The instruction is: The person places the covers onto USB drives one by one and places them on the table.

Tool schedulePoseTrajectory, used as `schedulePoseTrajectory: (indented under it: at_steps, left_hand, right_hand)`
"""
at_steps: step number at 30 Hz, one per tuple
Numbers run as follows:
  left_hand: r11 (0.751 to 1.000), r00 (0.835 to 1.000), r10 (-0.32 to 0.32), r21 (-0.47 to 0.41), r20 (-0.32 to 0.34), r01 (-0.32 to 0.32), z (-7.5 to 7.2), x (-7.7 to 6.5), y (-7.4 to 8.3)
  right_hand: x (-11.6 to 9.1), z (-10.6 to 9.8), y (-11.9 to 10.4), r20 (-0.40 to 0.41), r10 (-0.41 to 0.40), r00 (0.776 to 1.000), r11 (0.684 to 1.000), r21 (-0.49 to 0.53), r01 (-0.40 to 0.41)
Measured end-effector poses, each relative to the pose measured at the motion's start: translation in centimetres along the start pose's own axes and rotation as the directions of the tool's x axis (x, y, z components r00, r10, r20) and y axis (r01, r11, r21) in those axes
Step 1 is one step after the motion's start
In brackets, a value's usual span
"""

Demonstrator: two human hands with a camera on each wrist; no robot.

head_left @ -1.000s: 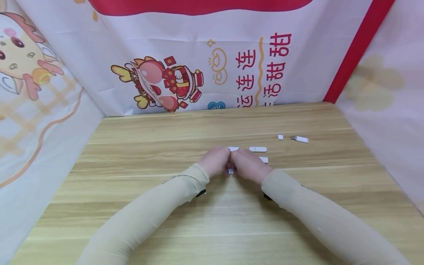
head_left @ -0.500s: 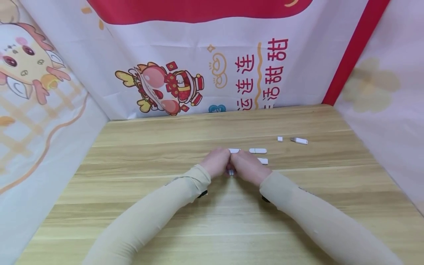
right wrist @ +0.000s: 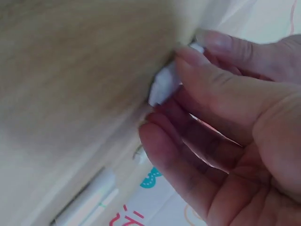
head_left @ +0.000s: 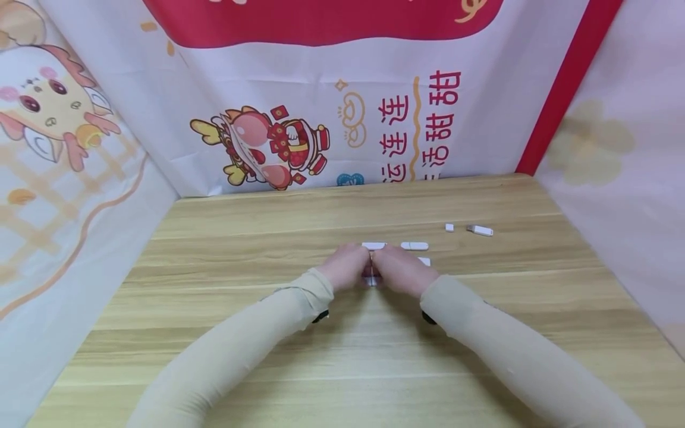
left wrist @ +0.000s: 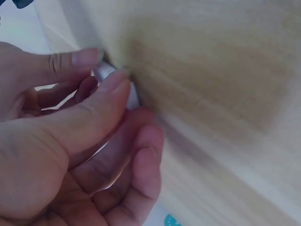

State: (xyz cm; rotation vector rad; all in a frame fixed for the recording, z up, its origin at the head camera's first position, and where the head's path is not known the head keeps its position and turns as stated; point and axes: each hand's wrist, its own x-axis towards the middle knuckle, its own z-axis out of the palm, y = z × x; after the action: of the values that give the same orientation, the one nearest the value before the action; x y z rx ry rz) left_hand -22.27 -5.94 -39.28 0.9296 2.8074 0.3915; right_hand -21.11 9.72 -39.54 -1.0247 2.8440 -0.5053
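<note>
My left hand (head_left: 345,267) and right hand (head_left: 402,271) meet over the middle of the table. Between them is a small white USB stick (right wrist: 163,85), mostly covered by fingers. The left thumb and fingers pinch one end of the stick (left wrist: 133,96) in the left wrist view. From the other side, the right thumb and fingers pinch it. Whether its cap is on cannot be told. Just beyond the hands lies a white stick (head_left: 374,245), partly hidden. Another capped white USB stick (head_left: 414,245) lies to its right. Beside the right hand, a further white piece (head_left: 424,261) is partly covered.
Farther right on the wooden table (head_left: 257,238) lie a small white cap (head_left: 449,227) and an uncapped USB stick (head_left: 480,230) with its metal plug showing. Printed cloth (head_left: 299,65) hangs along the table's back and sides.
The head view has tilted up slightly, so the scene sits lower. Both hands stay together on the white stick, with a little more of the fingers showing below them.
</note>
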Motion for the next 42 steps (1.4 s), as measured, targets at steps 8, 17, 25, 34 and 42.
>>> schedulePoseTrajectory:
  at_steps: [8, 17, 25, 34, 42]
  left_hand:
    - [0.999, 0.997, -0.028, 0.033, 0.072, 0.025, -2.6, 0.8, 1.1]
    - [1.000, 1.000, 0.010, 0.027, 0.027, -0.010, -5.4, 5.6, 4.5]
    - [0.997, 0.997, 0.043, 0.062, 0.062, -0.047, -4.4, 11.6, 7.0]
    - [0.997, 0.998, 0.015, 0.074, 0.069, -0.020, -2.2, 17.6, 7.6]
    - [0.999, 0.993, -0.018, 0.048, 0.121, 0.013, 1.0, 22.2, 7.1]
  right_hand:
    - [-1.7, -5.0, 1.7, 0.082, 0.112, 0.990, 0.994, -0.009, -0.112]
    - [-5.3, -10.6, 8.0, 0.012, 0.179, 0.984, 0.981, -0.081, -0.177]
    - [-7.7, -11.4, 13.8, 0.000, 0.211, 0.978, 0.973, -0.092, -0.210]
    - [-8.1, -10.4, 19.2, -0.018, 0.212, 0.977, 0.972, -0.096, -0.213]
    - [-7.5, -8.1, 22.7, -0.007, 0.280, 0.960, 0.960, -0.019, -0.280]
